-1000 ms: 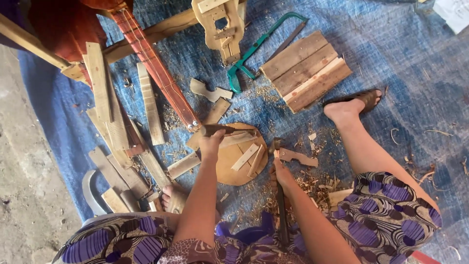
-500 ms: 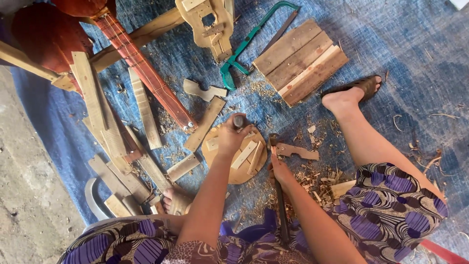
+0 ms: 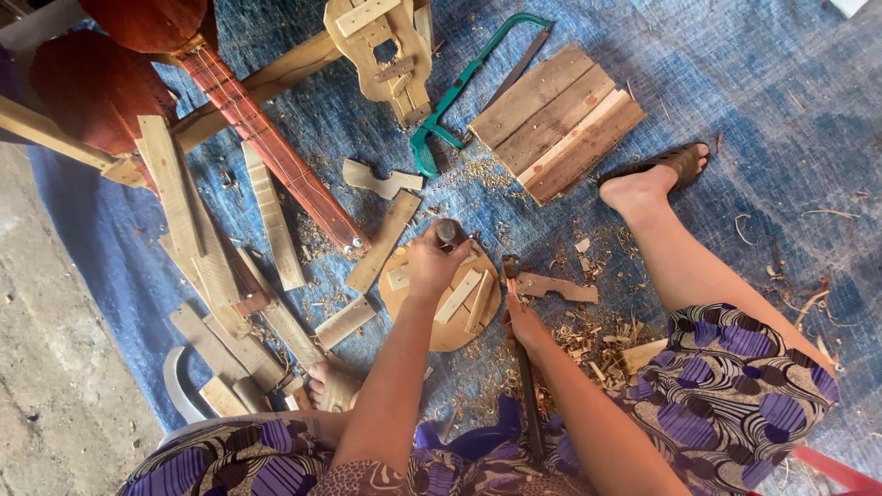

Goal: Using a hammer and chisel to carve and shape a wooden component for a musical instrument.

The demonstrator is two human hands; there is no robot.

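Note:
I sit on a blue tarp with a round wooden piece before me, small slats fixed across it. My left hand grips a short dark handle at the piece's top edge. My right hand lies at its right side, closed on a long dark tool whose head points away from me. A notched wooden cutout lies just right of that head.
Loose planks and offcuts lie left. A red stringed neck runs diagonally. A green-framed saw, a carved wooden body and a slatted panel lie ahead. My sandalled foot rests right, shavings near it. Concrete floor far left.
My left hand has moved from the round piece's left edge up to its top, where it now holds the dark handle. The view has shifted slightly; my right hand stays put.

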